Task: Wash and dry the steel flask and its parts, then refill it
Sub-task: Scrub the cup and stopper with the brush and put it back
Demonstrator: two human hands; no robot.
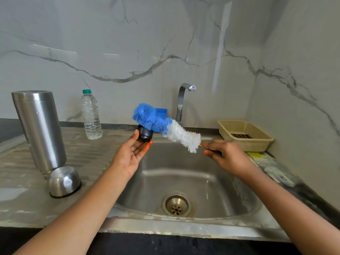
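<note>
**A:** What's over on the left?

**B:** The steel flask (39, 129) stands mouth down on the ribbed drainboard (88, 157). Its steel cup (64, 181) sits rim down just beside the neck. Further back, near the wall, there's a capped water bottle (91, 116).

**A:** And the hands?

**B:** The left hand (131, 153) is raised over the left edge of the sink (184, 181). Thumb and fingertips pinch the dark stopper (145, 135). The blue end of the bottle brush (165, 126) rests against the stopper's top.

**A:** Who has the brush?

**B:** The right hand (228, 155) has it, fingers curled round the thin blue handle above the basin. The white bristles are at that end.

**A:** What's behind, and to the right?

**B:** A blue box (161, 111) is partly hidden by the brush, and the tap (182, 102) stands just right of it. A cream basket (246, 135) sits on the counter by the right wall.
</note>
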